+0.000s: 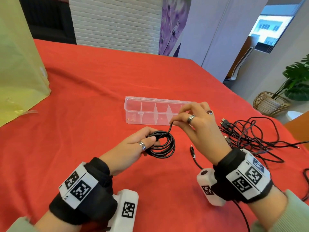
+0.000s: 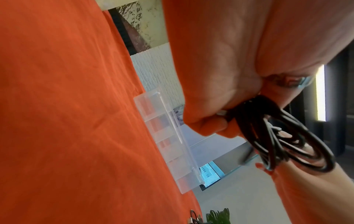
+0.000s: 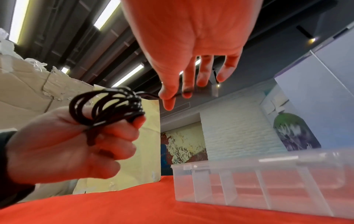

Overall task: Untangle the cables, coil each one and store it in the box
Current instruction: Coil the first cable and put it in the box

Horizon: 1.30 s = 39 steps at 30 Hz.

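Head view showed the left hand (image 1: 133, 146) gripping a coiled black round cable (image 1: 163, 144) just above the red-clothed table (image 1: 83, 97), thumb pressed over the bunched loops. The right hand (image 1: 200, 124) pinched the coil's free tail between thumb and forefinger, raised just in front of the clear plastic divided box (image 1: 142, 109), whose visible compartments looked empty. A tangled pile of thin black cables (image 1: 250, 138) lay to the right, well apart from the coil. The step seemed to be wrapping the tail round the loops; keeping it taut would hold them together.

Left wrist view showed the left hand's fingers (image 2: 206, 125) curled round one side of the coil (image 2: 277, 136), the loops fanning out unevenly. That grip would best stay firm until the tail was secured.

Right wrist view showed the tail pinched at the right hand's fingertips (image 3: 168, 98), its other fingers spread loosely, with the box (image 3: 268, 181) close below. A tight, small bundle would probably fit one compartment.
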Motion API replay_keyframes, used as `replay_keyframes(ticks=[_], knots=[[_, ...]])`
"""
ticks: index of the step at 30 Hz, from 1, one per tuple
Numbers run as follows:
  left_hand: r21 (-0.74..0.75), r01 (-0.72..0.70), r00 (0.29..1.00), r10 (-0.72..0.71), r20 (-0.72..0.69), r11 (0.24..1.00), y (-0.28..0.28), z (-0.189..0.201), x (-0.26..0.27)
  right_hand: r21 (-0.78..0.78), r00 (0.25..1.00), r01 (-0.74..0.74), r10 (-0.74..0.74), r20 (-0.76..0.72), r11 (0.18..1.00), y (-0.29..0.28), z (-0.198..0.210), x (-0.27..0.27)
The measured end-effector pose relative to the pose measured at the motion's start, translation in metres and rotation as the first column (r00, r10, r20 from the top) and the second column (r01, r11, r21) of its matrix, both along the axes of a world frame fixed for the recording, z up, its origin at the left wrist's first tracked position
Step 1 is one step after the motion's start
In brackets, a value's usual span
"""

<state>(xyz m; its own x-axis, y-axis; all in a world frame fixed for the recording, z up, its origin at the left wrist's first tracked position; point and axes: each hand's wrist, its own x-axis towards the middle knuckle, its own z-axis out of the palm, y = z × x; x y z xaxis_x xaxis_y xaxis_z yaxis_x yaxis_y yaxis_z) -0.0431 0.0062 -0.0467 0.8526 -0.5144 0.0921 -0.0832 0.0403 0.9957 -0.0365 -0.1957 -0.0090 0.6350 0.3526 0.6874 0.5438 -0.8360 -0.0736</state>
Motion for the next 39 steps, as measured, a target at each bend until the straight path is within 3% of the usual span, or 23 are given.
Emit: replay_keyframes(ticks=[1,3,5,6,8,10,15,22,28,32,35,39], knots=[[-0.033,0.008,1.000,-0.008,-0.008,0.999,-0.001,0.001,0.000,0.035,0.999,-0.014,0.015,-0.049,0.999,0.002,-0.001,0.002],[-0.081,0.003,1.000,-0.005,-0.018,0.997,-0.002,0.002,0.000,0.183,0.947,-0.053,0.108,-0.301,0.982,0.011,-0.001,0.002],[-0.067,-0.018,1.000,0.019,0.022,0.998,-0.001,0.002,0.000,0.400,0.803,-0.005,0.242,-0.544,0.916,0.023,0.000,-0.002],[-0.044,-0.027,0.998,0.029,0.054,0.999,-0.001,0.002,0.000,0.516,0.742,0.040,0.320,-0.589,0.856,0.029,-0.001,-0.003],[-0.008,-0.039,0.994,0.040,0.100,0.999,-0.001,0.001,-0.001,0.693,0.658,0.143,0.455,-0.600,0.707,0.036,-0.004,-0.005],[0.006,-0.063,0.991,0.062,0.116,0.998,-0.002,-0.001,-0.001,0.770,0.591,0.232,0.543,-0.597,0.594,0.038,-0.004,-0.004],[-0.003,-0.124,0.987,0.124,0.098,0.992,-0.002,-0.001,0.001,0.809,0.465,0.336,0.662,-0.588,0.482,0.035,-0.007,-0.004],[0.070,-0.122,0.987,0.113,0.116,0.990,0.003,-0.001,0.004,0.819,0.405,0.479,0.748,-0.525,0.316,0.036,-0.008,-0.006],[0.120,-0.116,0.974,0.089,0.207,0.986,0.004,0.005,0.002,0.827,0.425,0.479,0.747,-0.511,0.294,0.037,-0.008,-0.008],[0.124,-0.136,0.974,0.111,0.195,0.983,0.007,0.003,0.006,0.835,0.432,0.421,0.731,-0.529,0.355,0.038,-0.006,-0.010],[0.174,-0.112,0.983,0.083,0.164,0.978,0.008,-0.001,0.006,0.854,0.487,0.402,0.712,-0.506,0.331,0.038,-0.006,-0.008],[0.165,-0.106,0.987,0.084,0.136,0.981,0.007,0.000,0.005,0.857,0.487,0.389,0.714,-0.503,0.338,0.038,-0.005,-0.007]])
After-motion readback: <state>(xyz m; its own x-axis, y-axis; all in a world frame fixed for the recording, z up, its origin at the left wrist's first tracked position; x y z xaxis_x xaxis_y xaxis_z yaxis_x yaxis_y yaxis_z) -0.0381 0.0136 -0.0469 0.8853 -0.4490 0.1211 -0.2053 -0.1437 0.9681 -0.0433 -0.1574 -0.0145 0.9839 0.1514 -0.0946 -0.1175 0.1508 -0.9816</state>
